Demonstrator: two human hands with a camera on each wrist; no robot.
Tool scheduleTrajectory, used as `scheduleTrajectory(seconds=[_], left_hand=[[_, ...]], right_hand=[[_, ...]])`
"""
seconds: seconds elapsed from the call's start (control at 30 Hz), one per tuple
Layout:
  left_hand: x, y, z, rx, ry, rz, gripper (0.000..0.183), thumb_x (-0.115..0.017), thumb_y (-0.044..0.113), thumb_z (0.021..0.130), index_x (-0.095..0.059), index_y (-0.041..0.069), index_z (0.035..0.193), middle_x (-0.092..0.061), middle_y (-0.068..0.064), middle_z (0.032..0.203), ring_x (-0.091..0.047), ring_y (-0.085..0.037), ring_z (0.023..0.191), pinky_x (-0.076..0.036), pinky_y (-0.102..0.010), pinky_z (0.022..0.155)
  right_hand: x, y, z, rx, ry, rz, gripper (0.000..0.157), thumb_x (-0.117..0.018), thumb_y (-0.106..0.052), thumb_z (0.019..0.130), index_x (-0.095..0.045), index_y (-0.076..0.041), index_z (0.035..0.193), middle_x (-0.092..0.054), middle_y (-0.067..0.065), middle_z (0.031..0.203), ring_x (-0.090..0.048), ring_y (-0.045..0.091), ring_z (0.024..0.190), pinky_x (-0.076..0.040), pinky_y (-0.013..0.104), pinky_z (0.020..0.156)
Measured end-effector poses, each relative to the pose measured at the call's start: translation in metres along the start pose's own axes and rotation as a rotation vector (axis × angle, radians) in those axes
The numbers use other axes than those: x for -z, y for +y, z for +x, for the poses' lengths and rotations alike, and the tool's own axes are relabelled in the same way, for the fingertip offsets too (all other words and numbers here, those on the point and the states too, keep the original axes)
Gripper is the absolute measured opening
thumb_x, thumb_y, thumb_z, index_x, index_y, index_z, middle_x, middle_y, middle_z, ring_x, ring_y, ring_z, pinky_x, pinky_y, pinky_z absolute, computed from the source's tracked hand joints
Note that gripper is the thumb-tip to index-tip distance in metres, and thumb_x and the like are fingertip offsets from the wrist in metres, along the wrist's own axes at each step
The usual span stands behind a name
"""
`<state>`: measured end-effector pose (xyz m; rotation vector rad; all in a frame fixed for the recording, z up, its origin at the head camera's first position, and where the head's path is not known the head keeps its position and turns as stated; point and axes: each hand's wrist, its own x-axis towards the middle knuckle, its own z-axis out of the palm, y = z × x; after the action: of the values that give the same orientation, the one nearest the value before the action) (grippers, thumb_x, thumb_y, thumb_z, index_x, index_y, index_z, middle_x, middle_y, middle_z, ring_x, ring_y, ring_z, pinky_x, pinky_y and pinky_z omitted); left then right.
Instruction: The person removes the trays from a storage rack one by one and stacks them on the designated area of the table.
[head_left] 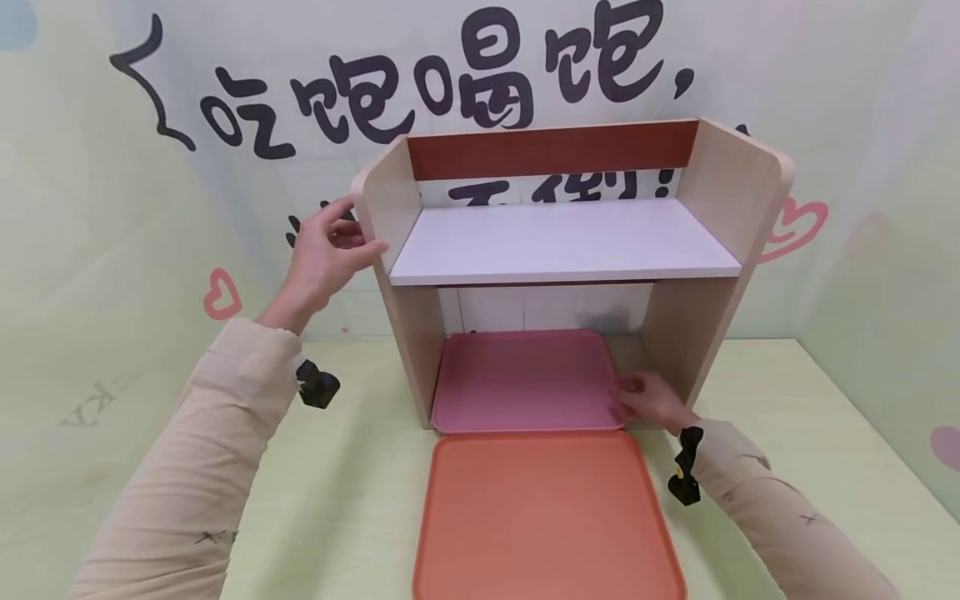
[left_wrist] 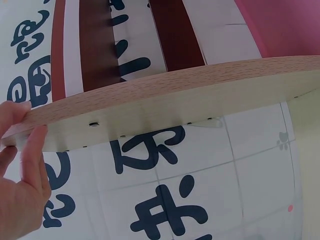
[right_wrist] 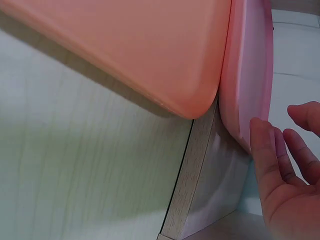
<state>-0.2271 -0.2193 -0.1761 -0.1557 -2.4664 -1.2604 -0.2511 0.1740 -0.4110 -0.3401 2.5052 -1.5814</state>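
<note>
A wooden two-level shelf (head_left: 566, 242) stands on the table, with a white middle board and a red-brown back strip. My left hand (head_left: 326, 254) grips the upper front edge of its left side panel (left_wrist: 160, 95), thumb and fingers on either side. Inside the lower level lies a pink tray (head_left: 525, 379), near the left panel. My right hand (head_left: 652, 400) is at that tray's right front edge; in the right wrist view its fingers touch the rim, with the thumb held apart. An orange tray (head_left: 540, 517) lies flat in front of the shelf, against the pink tray's front edge.
The pale wood table (head_left: 337, 467) extends to both sides of the shelf. Behind stands a light wall covering (head_left: 247, 200) with black lettering and pink hearts. Between the pink tray and the shelf's right panel (head_left: 686, 333) there is a narrow gap.
</note>
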Motion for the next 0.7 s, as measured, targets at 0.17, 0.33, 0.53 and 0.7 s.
scheduleTrajectory(seconds=[0.17, 0.33, 0.53, 0.7], left_hand=[[-0.001, -0.001, 0.0, 0.001, 0.002, -0.003, 0.062, -0.066, 0.02, 0.079, -0.039, 0.017, 0.134, -0.051, -0.013, 0.108, -0.053, -0.02, 0.09, -0.05, -0.031, 0.077], [0.0, -0.001, 0.001, -0.019, 0.003, 0.006, 0.06, -0.066, 0.019, 0.079, -0.04, 0.016, 0.133, -0.051, -0.013, 0.108, -0.053, -0.02, 0.09, -0.05, -0.03, 0.077], [0.0, -0.001, 0.002, -0.034, 0.005, 0.005, 0.06, -0.066, 0.019, 0.079, -0.041, 0.015, 0.132, -0.052, -0.013, 0.107, -0.053, -0.019, 0.089, -0.05, -0.029, 0.077], [0.0, -0.001, 0.001, -0.028, 0.0, 0.003, 0.06, -0.066, 0.019, 0.079, -0.041, 0.016, 0.133, -0.051, -0.013, 0.107, -0.052, -0.019, 0.089, -0.05, -0.029, 0.076]], right_hand=[[-0.003, 0.005, 0.005, -0.002, 0.034, 0.009, 0.035, -0.053, 0.002, 0.083, -0.043, 0.022, 0.11, -0.054, 0.03, 0.093, -0.06, 0.022, 0.069, -0.052, 0.027, 0.061], [-0.003, 0.01, 0.007, -0.006, 0.086, -0.017, 0.035, -0.056, 0.0, 0.083, -0.045, 0.02, 0.11, -0.052, 0.031, 0.099, -0.059, 0.028, 0.077, -0.053, 0.032, 0.065], [-0.003, 0.02, 0.008, -0.025, 0.123, -0.029, 0.039, -0.059, -0.004, 0.082, -0.046, 0.017, 0.113, -0.051, 0.031, 0.104, -0.056, 0.034, 0.087, -0.051, 0.035, 0.071], [-0.006, 0.025, 0.006, -0.046, 0.117, 0.008, 0.04, -0.06, 0.0, 0.078, -0.045, 0.018, 0.111, -0.053, 0.029, 0.098, -0.059, 0.026, 0.079, -0.052, 0.03, 0.065]])
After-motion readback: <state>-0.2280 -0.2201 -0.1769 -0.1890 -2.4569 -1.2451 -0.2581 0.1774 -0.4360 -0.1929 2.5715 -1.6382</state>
